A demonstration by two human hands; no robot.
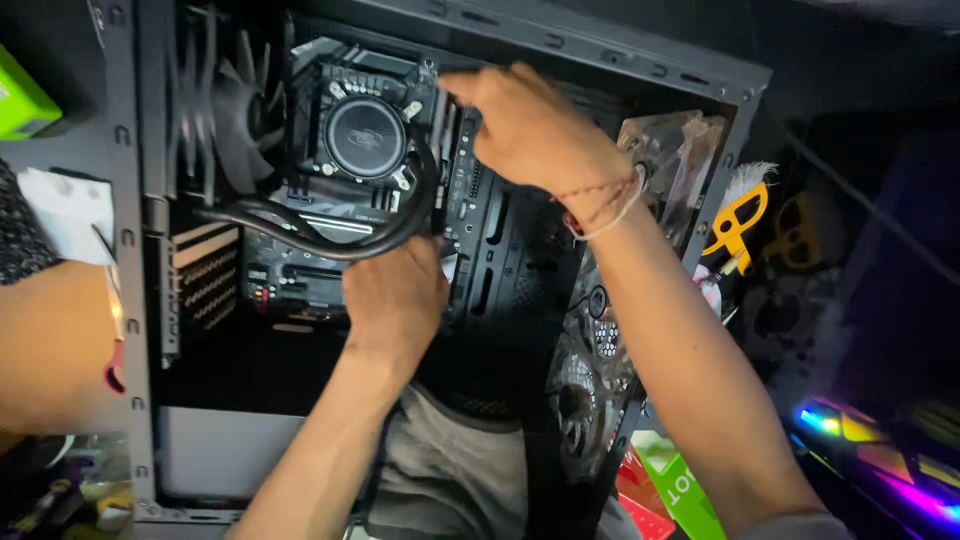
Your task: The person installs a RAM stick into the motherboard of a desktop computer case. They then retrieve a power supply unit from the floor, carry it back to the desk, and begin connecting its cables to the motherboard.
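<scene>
An open black computer case [135, 300] lies below me with a motherboard [300, 270] inside. A round liquid-cooler pump block [364, 137] sits on the board, and two black hoses [330, 235] loop down from it. My left hand [395, 295] rests inside the case just under the hoses, fingers curled down against the board's right edge; what it grips is hidden. My right hand [530, 125], with a red and white thread at the wrist, reaches to the upper right of the pump block, fingers pinched near the memory slots.
A case fan [225, 110] sits at the upper left inside the case. Clear fans [590, 370] line the right side. Yellow-handled scissors [738, 225] lie right of the case. A green box [685, 490] and glowing coloured lights [880, 450] are at the lower right. Another person's arm [50, 340] is at left.
</scene>
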